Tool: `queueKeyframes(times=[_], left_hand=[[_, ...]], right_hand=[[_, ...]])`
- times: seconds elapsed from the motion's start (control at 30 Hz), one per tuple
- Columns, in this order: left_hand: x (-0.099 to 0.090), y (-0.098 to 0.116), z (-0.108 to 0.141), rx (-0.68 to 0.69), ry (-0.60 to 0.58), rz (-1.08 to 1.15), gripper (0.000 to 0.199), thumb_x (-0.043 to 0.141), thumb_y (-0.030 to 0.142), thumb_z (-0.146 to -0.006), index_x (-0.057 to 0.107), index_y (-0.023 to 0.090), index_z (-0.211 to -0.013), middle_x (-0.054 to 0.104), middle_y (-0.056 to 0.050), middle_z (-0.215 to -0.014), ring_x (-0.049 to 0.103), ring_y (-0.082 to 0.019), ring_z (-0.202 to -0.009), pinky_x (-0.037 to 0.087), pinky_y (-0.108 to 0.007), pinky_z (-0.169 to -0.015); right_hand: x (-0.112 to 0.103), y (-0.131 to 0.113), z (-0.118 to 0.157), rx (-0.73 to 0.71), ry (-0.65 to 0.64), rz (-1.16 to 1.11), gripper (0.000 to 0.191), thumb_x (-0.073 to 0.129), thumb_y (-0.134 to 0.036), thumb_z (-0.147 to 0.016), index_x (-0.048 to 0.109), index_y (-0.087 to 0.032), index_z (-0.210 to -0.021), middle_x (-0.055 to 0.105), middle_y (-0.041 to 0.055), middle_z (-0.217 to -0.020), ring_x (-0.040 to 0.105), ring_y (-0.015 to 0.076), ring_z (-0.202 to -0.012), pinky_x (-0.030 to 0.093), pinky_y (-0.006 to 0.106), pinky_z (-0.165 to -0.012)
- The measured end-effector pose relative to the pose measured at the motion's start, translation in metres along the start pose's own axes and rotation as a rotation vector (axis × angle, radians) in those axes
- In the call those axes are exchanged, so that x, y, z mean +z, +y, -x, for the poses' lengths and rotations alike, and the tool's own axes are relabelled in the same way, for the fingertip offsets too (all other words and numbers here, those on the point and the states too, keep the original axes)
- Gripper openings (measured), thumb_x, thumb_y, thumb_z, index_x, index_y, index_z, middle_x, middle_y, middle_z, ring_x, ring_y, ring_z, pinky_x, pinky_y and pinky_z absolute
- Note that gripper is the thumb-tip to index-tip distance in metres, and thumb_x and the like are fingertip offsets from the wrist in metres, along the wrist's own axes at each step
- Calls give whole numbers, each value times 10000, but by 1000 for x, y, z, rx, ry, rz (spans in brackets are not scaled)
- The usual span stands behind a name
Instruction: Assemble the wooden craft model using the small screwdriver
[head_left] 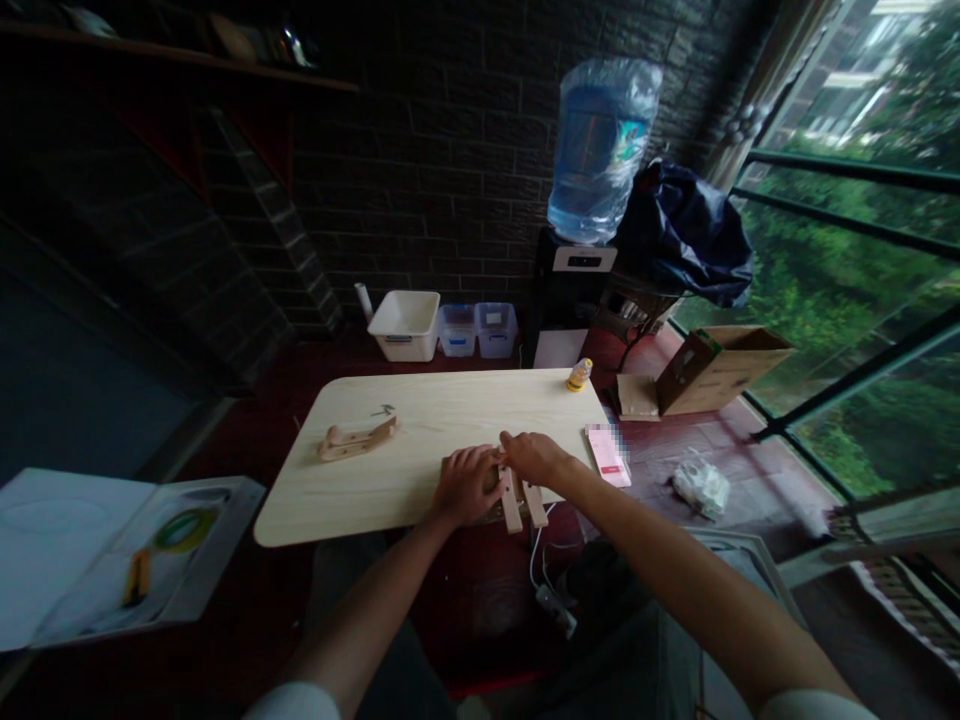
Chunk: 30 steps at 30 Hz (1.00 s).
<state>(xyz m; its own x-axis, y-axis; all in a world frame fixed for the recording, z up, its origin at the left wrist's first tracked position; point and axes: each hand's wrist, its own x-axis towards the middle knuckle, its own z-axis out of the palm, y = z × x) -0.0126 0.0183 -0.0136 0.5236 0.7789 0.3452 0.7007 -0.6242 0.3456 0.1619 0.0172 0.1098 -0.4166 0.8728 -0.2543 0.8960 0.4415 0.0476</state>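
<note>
At the front edge of the pale table, a light wooden assembly lies partly under my hands, with two flat bars jutting past the edge. My left hand is wrapped over its left side and grips it. Just to the right, my right hand is closed in a pinch at the top of the bars; what its fingertips hold is hidden. Toward the table's left, another wooden piece with an upturned end rests by itself. Small dark metal pieces lie behind it.
A yellow-capped bottle stands at the back right corner, and a pink sheet lies on the right edge. An open white case sits left. Cables and a power strip are below. Bins and a water dispenser stand behind.
</note>
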Motion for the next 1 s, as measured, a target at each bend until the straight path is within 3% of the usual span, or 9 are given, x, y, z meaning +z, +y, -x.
queueKeyframes(times=[0.13, 0.33, 0.5, 0.77, 1.0], left_hand=[[0, 0, 0, -9, 3, -6, 357, 624, 397, -886, 590, 305, -1230, 583, -57, -1381, 501, -284, -1281, 360, -487, -1102], [3, -1, 1, -1, 22, -14, 320, 626, 387, -886, 608, 296, -1192, 593, -61, -1373, 499, -285, -1296, 366, -491, -1101], [4, -2, 0, -6, 11, -7, 325, 635, 385, -876, 609, 295, -1188, 597, -63, -1363, 503, -288, -1289, 362, -492, -1108], [-1, -1, 0, 0, 12, -5, 357, 658, 368, -856, 602, 303, -1202, 590, -58, -1370, 512, -283, -1272, 375, -485, -1096], [-2, 0, 2, -7, 17, 4, 340, 645, 365, -867, 603, 307, -1199, 597, -58, -1366, 509, -292, -1279, 373, -495, -1090]], right_hand=[[-2, -2, 2, 48, -5, -26, 313, 466, -282, -1032, 478, -102, -1289, 732, 209, -1076, 743, 277, -984, 588, 350, -784], [-11, -2, 7, -66, -8, 28, 285, 481, -194, -999, 527, -150, -1276, 726, 177, -1149, 739, 257, -1012, 592, 351, -803], [-11, -3, 2, -76, -25, 51, 278, 464, -160, -995, 540, -130, -1261, 732, 187, -1121, 739, 255, -1008, 593, 350, -797], [-11, -8, 1, 46, -3, -12, 316, 429, -341, -1054, 528, -121, -1259, 733, 200, -1078, 743, 267, -980, 583, 346, -783], [-17, -7, 7, -33, -6, 42, 268, 483, -199, -998, 559, -141, -1248, 730, 182, -1135, 737, 255, -1005, 583, 347, -808]])
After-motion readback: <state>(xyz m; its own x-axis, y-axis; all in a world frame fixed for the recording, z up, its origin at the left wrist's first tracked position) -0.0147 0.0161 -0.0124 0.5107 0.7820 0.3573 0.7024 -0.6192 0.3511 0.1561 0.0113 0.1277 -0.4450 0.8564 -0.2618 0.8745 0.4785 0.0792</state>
